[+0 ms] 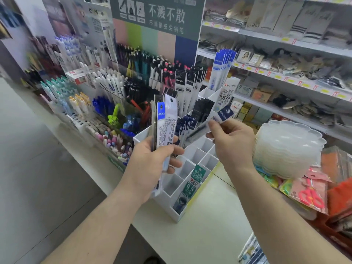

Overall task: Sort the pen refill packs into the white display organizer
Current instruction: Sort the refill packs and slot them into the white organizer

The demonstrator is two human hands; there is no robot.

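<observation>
White organizer (177,210) below my fingers keeps one green pack (192,184) in front; left hand (152,159) grips several packs (164,126), right hand (231,143) pinches one blue pack (219,116).

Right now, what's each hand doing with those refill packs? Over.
Left hand grips upright bundle of refill packs. Right hand pinches single dark-blue-headed refill pack above white compartmented display organizer. Several front cells open; nothing blocking.

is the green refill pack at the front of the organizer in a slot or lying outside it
In a slot. The green refill pack stands leaning in a front compartment of the white organizer, its lower end below the rim.
</observation>
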